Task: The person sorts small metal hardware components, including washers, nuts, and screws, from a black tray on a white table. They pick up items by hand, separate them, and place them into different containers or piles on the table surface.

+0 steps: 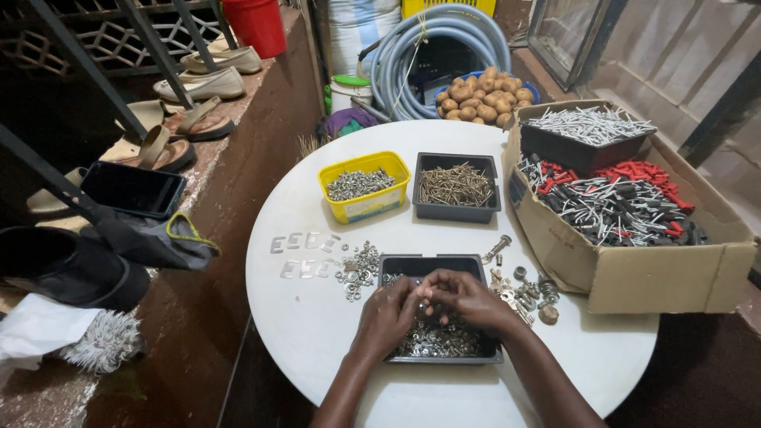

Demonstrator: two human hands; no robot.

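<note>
On the round white table (pixel 317 317), both hands (pixel 428 305) pinch hardware over a black tray (pixel 420 265).

Hands (pixel 432 305) hide much of black tray (pixel 432 265); piece btwn fingertips too small to tell.

Carton (pixel 634 273) R of trays (pixel 456 208)

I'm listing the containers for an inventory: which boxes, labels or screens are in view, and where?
Cardboard box: brown, open, right of the table, full of fasteners.
Yellow tub: rectangular, pale label on its front, table centre.
Dark tablet screen: flat rectangle, blank, on the left ledge.
White sack: upright, behind the table.
</note>
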